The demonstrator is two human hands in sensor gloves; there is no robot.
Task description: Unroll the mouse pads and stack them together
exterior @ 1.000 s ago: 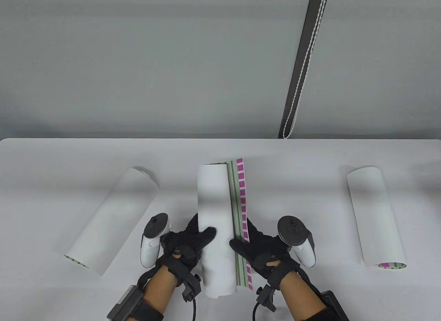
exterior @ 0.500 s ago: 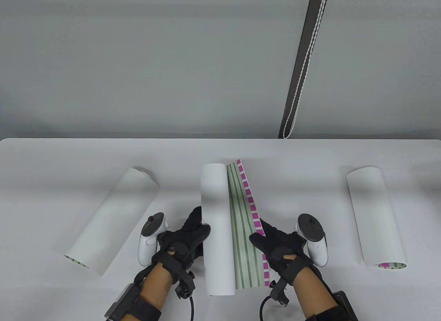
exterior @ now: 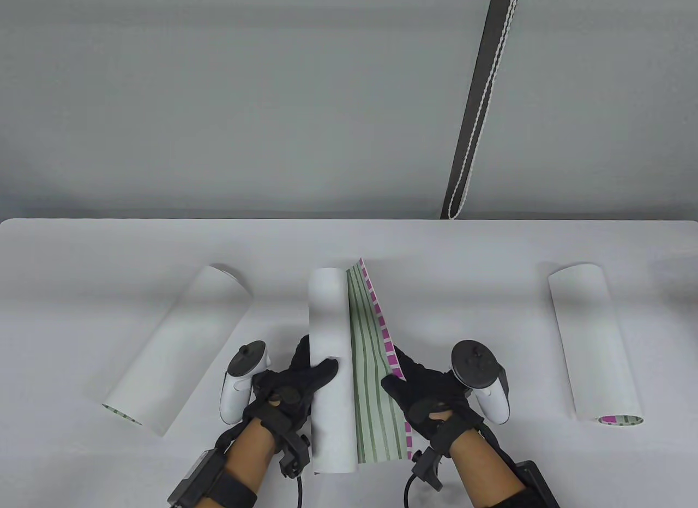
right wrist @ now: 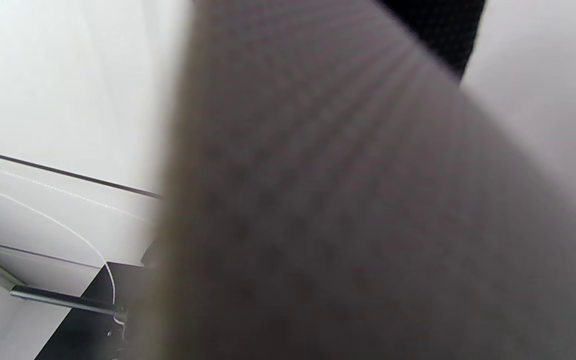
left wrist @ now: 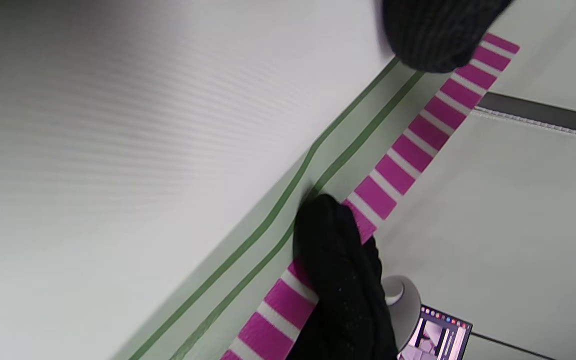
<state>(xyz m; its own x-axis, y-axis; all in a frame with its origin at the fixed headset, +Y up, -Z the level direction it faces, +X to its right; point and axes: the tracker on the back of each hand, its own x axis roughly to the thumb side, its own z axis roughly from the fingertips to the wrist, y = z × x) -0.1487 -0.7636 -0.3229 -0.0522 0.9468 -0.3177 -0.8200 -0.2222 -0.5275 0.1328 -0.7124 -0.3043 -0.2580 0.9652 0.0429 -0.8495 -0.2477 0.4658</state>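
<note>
Half-unrolled mouse pad lying mid-worktop, long axis running away from the body, squarely between both hands. Left hand curled round the rolled part; right hand pinching the freed pink-striped edge, raised off the worktop.

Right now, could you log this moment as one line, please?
left hand grips middle roll | right hand holds striped edge

Even soft light, blurred wrist views
</note>
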